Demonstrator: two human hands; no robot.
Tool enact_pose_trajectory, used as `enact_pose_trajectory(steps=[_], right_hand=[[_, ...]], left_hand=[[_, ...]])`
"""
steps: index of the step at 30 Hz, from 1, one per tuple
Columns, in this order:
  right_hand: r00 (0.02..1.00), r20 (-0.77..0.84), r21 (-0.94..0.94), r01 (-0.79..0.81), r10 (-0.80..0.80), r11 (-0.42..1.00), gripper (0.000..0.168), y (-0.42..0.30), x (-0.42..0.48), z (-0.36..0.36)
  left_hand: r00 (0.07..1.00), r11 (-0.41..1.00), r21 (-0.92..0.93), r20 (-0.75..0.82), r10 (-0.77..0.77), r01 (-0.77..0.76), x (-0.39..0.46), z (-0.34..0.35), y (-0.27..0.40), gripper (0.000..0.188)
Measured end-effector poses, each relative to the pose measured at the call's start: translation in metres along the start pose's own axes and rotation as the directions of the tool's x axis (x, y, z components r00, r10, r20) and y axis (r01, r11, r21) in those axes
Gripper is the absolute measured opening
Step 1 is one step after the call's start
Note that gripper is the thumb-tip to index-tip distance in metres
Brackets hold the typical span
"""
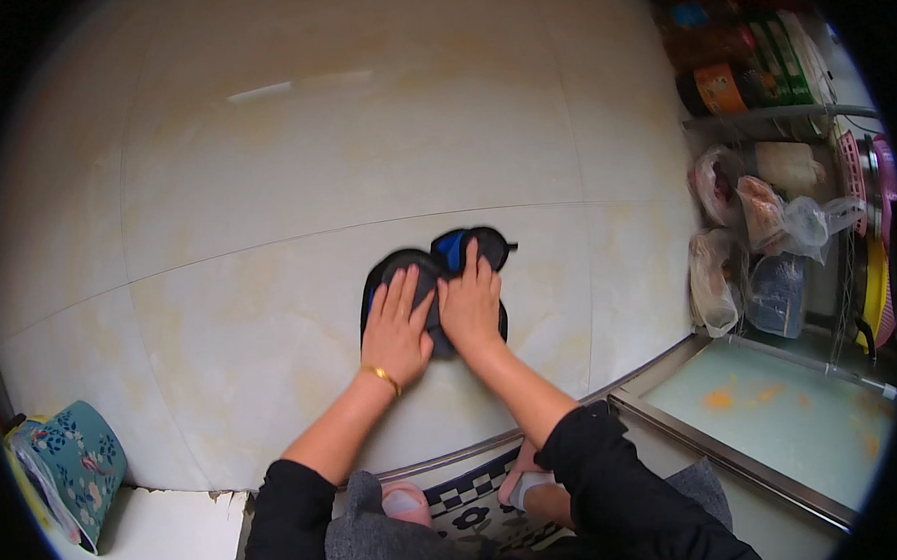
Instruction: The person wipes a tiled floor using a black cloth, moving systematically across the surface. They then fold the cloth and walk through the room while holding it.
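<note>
A soft dark fabric article (441,342), grey with black edging and blue patches, lies on a pale marble-look tiled surface (264,348). It has a wide rounded part and a smaller rounded part with a black tab at its right. My left hand (398,323), with a gold-coloured bracelet at the wrist, rests flat on the wide part, fingers spread. My right hand (470,301) lies beside it, with its longer fingers reaching onto the smaller part. Both hands cover much of the fabric, so its exact kind cannot be told.
A rack (771,113) at right holds bottles (718,89), plastic bags (715,283) and a yellow basin (876,284). A framed frosted panel (784,408) lies at lower right. A teal floral container (89,468) stands at lower left. Below are pink slippers (407,503) on a patterned mat (470,515).
</note>
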State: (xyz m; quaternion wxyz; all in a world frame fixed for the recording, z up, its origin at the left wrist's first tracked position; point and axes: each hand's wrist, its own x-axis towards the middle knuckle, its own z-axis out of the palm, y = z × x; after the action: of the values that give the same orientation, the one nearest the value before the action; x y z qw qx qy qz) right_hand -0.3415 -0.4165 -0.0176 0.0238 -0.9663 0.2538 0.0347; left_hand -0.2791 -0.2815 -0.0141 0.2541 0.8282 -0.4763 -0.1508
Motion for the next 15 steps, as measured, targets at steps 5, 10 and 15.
enact_pose_trajectory(steps=[5,10,15], right_hand=[[0.998,0.062,0.135,-0.018,0.010,0.991,0.032,-0.016,-0.055,0.001],[0.989,0.111,0.362,-0.131,0.097,0.923,0.048,-0.021,-0.064,-0.010],[0.967,0.026,0.511,-0.233,0.255,0.828,0.074,-0.008,-0.046,0.012]], left_hand=[[0.998,0.998,0.007,0.022,-0.057,0.057,-0.057,0.014,0.019,0.061],[0.997,0.995,-0.078,-0.054,-0.064,0.060,-0.059,0.018,0.013,0.051],[0.996,0.996,-0.034,-0.034,-0.078,0.077,-0.039,0.009,0.006,0.060]])
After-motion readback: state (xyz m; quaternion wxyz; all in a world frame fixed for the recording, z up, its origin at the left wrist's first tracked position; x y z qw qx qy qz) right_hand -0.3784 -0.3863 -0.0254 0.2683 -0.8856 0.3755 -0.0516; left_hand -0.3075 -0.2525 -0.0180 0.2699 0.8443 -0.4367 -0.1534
